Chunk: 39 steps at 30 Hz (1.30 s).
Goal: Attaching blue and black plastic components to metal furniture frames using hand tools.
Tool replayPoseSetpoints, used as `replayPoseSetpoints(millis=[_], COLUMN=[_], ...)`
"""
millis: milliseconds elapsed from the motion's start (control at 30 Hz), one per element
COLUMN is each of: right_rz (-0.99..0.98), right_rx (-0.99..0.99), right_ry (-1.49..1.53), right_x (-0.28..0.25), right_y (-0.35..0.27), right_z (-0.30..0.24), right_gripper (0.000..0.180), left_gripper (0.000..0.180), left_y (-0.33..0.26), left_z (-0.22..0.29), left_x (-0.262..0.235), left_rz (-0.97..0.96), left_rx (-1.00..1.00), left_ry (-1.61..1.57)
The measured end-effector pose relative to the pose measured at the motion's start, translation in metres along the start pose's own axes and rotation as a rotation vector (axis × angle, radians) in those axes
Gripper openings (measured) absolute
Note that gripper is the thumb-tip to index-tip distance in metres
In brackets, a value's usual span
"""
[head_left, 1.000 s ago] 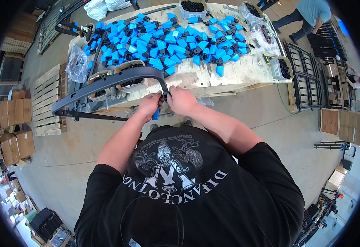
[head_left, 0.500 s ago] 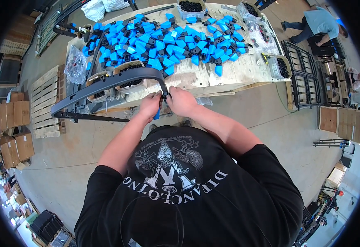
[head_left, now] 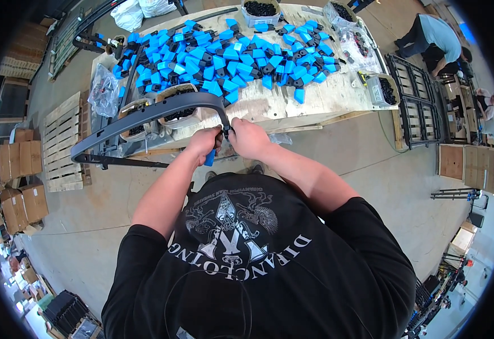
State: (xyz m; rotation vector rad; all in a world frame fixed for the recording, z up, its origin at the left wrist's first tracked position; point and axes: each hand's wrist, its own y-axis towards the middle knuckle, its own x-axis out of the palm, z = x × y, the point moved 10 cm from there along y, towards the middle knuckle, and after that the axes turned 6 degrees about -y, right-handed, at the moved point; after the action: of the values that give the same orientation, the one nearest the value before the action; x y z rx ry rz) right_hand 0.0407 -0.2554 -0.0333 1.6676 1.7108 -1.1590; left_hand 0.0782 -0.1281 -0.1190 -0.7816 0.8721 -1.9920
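A dark grey bent tube frame runs from the near edge of the workbench to my hands, its curved end coming down between them. My right hand is closed around that end. Close beside it, my left hand is closed on a blue plastic piece, whose blue end sticks out below the fingers. The fingers hide the rest of this piece, and I cannot tell whether it touches the frame. Beyond my hands, a heap of blue and black plastic pieces covers much of the wooden workbench.
Bins of small black parts stand around the bench, one at the back and another at the right corner. A clear plastic bag hangs at the left. Wooden pallet and cartons lie left. A person bends over at far right.
My left hand has turned slightly, and the blue end below it has shifted a little left. My right hand and the frame stay nearly in place. The person at far right has bent lower.
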Motion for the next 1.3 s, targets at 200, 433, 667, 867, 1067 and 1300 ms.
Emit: replayPoseSetpoints(millis=[200,433,667,867,1067,1300], right_rz=[-0.003,-0.007,-0.018,-0.015,0.001,-0.017], right_rx=[0.001,0.006,0.003,-0.008,-0.015,-0.013], right_ry=[-0.001,0.019,0.018,0.017,0.023,0.004], right_x=[0.000,0.000,0.000,-0.001,-0.001,0.000], right_y=[0.001,0.000,0.000,0.001,0.001,0.002], right_z=[0.000,0.001,0.001,0.001,0.000,0.001], right_gripper=[0.027,0.026,0.026,0.028,0.028,0.028], left_gripper=[0.035,0.029,0.024,0.026,0.021,0.028], left_y=[-0.001,-0.007,-0.003,-0.035,-0.037,-0.008], left_z=[-0.008,-0.010,0.002,0.057,0.048,0.002], left_x=[0.003,0.004,-0.004,0.001,0.006,-0.009], left_rz=[0.019,0.045,-0.046,0.112,-0.072,0.174], left_rx=[-0.025,-0.029,0.035,0.608,0.791,0.085], left_ry=[-0.122,-0.206,-0.085,0.746,0.288,-0.036])
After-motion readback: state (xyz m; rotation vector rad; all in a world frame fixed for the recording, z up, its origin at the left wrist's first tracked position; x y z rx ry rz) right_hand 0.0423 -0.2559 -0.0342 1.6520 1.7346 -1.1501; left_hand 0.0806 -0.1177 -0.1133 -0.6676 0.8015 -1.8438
